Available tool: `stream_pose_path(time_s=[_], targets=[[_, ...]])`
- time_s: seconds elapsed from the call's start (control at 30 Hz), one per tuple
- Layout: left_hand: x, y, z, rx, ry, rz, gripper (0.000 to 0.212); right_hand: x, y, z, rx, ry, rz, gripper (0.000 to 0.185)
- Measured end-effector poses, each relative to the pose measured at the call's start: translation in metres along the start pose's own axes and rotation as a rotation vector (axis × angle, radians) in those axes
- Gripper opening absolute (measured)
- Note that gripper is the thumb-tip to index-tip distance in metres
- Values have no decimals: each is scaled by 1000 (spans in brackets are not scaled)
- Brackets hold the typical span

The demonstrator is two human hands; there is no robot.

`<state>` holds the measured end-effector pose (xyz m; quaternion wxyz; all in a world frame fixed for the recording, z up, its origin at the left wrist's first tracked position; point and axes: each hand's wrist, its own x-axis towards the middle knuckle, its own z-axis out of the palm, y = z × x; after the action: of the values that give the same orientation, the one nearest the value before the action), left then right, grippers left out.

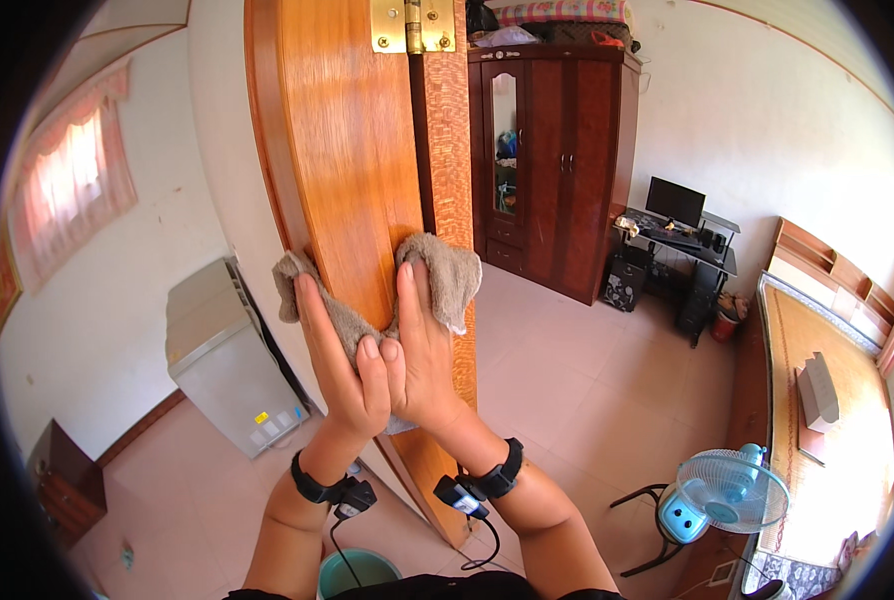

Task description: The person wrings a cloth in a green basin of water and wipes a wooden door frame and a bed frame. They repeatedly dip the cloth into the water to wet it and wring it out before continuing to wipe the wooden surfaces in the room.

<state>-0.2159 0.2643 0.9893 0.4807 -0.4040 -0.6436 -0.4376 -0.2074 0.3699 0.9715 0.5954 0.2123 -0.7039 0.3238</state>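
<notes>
A grey-brown terry cloth is wrapped around the varnished wooden door frame, covering its front and both side edges. My left hand presses the cloth along the frame's left edge, fingers pointing up. On the right side my right hand holds the cloth flat, close to the door edge. The fingers of both hands nearly meet over the middle of the frame. Above them a brass hinge joins frame and door. Each wrist wears a black strap with a small cabled device.
A teal bucket stands on the floor below me. A chest freezer is at left. To the right are a dark wardrobe, a computer desk, a blue fan on a stool, and a bed.
</notes>
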Motion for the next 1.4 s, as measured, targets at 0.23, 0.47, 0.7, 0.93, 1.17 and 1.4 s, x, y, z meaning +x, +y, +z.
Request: stream_pose_path(time_s=[0.23, 0.47, 0.7, 0.93, 1.17, 1.4], targets=[[-48, -13, 5, 15, -62, -80, 70, -44, 7, 5, -59, -25, 51, 65], [-101, -23, 15, 8, -40, -121, 71, -97, 19, 8, -43, -69, 137, 64], [-167, -33, 22, 78, -78, -126, 73, -165, 32, 14, -15, -100, 185, 63], [-244, -46, 31, 107, -134, -127, 75, -234, 40, 11, -99, -144, 206, 65], [-319, -53, 36, 162, -230, -169, 77, -306, 45, -2, -131, -392, 327, 74], [-394, -50, 27, 231, -428, -322, 76, -346, 23, -22, -203, -482, 415, 66]])
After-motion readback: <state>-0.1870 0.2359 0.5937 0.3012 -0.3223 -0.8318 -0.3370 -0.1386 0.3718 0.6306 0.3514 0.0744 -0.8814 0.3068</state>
